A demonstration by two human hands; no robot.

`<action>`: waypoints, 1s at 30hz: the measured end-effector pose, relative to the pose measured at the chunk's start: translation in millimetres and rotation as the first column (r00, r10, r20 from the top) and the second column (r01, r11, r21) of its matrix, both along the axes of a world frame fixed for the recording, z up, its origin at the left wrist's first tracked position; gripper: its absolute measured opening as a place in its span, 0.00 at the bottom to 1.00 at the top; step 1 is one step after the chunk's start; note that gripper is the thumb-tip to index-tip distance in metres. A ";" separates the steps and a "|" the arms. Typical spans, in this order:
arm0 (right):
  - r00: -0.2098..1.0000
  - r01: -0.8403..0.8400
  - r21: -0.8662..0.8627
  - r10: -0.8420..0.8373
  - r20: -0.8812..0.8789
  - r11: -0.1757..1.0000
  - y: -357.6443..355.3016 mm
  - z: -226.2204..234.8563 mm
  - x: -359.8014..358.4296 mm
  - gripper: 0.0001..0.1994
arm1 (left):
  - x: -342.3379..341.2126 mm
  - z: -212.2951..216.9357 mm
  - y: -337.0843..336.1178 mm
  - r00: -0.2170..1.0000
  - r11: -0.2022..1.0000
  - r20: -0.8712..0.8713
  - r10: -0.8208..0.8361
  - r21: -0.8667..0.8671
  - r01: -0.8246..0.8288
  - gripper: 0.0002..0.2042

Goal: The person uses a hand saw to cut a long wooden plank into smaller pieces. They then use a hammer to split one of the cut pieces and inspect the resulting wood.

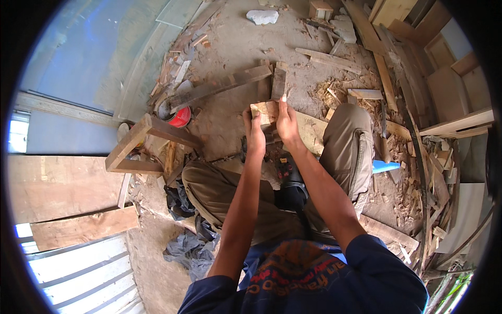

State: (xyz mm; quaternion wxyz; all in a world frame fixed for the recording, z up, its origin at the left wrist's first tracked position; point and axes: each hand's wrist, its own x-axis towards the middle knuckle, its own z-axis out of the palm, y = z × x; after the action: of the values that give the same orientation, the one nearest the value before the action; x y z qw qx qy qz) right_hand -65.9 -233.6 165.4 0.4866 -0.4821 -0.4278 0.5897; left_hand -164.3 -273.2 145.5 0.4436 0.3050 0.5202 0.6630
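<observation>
While I watch, left hand (255,137) and right hand (286,124) pinch wood block (264,112), fingers pressed together; risk: splintered edge slips onto knee (349,121).

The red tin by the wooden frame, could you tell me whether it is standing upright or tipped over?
Upright: the red tin shows its open round mouth facing up; its contents cannot be made out.
</observation>
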 end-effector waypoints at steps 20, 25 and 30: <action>0.997 0.071 0.058 -0.070 -0.024 0.996 -5.7 21.7 -15.2 0.26 | -11.2 4.2 3.5 0.998 0.999 0.055 0.019 0.039 -0.022 0.22; 0.999 0.042 0.077 -0.040 -0.031 0.996 1.0 8.4 -14.8 0.25 | -13.1 -6.7 4.4 0.996 0.993 0.088 -0.009 0.116 -0.001 0.21; 0.998 0.059 0.072 -0.061 0.013 0.996 5.3 -7.7 -14.7 0.25 | -14.8 -16.2 8.6 0.995 0.996 0.101 0.012 0.089 -0.021 0.21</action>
State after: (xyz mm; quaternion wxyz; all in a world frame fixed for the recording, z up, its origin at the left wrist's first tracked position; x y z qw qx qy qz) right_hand -80.6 -228.3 157.8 0.5177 -0.4816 -0.4377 0.5555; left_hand -179.1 -264.6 129.2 0.4496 0.2869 0.4694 0.7037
